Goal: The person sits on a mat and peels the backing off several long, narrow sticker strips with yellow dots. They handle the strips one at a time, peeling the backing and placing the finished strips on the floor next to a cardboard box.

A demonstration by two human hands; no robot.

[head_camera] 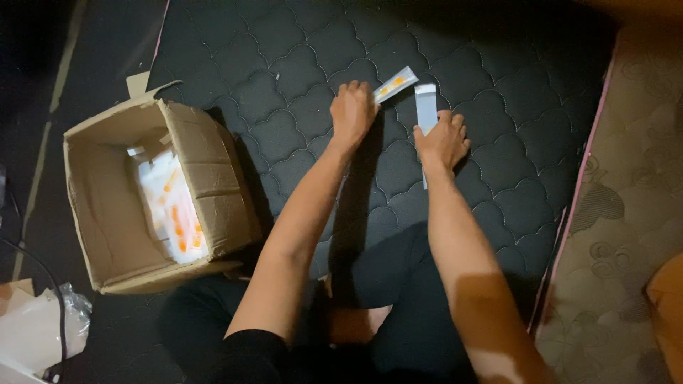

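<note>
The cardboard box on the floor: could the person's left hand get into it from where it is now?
Probably yes. The cardboard box stands open-topped on that side, and nothing lies between it and the left hand, though that hand now holds a small packet.

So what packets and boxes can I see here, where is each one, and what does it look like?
Small packet: in the left hand, over the dark quilted mat; narrow, pale with orange marks.
Pale strip: under the right hand, flat on the mat; long, thin, whitish-grey.
Cardboard box: at the left, open, brown.
Packets in the box: white with orange marks.
Plastic bag: lower left corner, crumpled, clear-whitish.
</note>
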